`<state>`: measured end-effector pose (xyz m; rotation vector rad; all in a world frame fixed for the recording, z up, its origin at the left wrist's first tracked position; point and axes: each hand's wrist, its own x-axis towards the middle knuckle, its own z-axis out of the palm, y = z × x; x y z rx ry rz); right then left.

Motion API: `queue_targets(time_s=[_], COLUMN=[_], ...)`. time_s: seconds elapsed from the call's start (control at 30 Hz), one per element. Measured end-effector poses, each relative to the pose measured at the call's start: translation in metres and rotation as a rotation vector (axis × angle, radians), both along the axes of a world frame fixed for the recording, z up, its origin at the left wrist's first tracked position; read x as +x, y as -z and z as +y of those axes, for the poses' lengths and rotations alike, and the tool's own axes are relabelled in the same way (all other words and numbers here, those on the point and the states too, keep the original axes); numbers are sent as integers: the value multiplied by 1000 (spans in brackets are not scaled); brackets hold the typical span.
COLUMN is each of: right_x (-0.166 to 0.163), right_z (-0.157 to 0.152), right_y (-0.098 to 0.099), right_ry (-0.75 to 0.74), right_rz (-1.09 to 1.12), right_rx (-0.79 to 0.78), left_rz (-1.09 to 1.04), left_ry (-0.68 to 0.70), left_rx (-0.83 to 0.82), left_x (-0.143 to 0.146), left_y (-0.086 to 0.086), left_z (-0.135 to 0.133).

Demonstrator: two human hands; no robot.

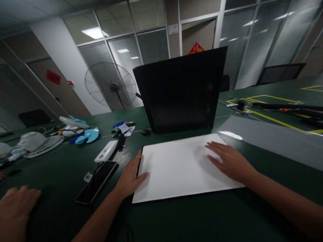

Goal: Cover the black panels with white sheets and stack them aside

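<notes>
A white board (176,168) lies flat on the dark green table (202,218) in front of me. My left hand (131,176) rests at its left edge, fingers stretched along the edge and thumb lying on the white surface. My right hand (227,159) lies flat on the board's right part with the fingers spread. Neither hand holds anything. Behind the board stands a large black panel (181,90), tilted up.
A black phone (97,181) and a white power bank (106,151) lie left of the board. Farther left are fan parts (45,144) and blue plastic pieces (88,134). Another person's hand (15,208) rests at the lower left. A grey sheet (272,137) lies on the right.
</notes>
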<state>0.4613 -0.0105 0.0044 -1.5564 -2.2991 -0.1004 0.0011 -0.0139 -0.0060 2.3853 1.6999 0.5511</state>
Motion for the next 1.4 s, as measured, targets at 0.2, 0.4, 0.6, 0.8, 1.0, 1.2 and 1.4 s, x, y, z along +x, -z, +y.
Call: queue_targets(time_s=[0.2, 0.4, 0.6, 0.8, 1.0, 1.2, 1.4], right_x=[79, 62, 79, 140, 153, 152, 144], right_z=[37, 31, 35, 49, 56, 60, 59], right_y=[6, 1, -4, 3, 16, 24, 25], right_ry=[363, 434, 471, 512, 561, 692, 697], right_rz=[-89, -120, -120, -108, -102, -51, -8], right_rx=[-74, -137, -167, -152, -221, -210, -214], left_rz=[54, 56, 5, 30, 102, 212, 258], left_ry=[40, 41, -2, -7, -51, 1, -3], left_rx=[18, 3, -9, -15, -10, -4, 13], left_x=[-4, -4, -1, -3, -5, -6, -5], left_y=[2, -2, -6, -2, 9, 12, 16], left_z=[1, -1, 0, 1, 2, 2, 2])
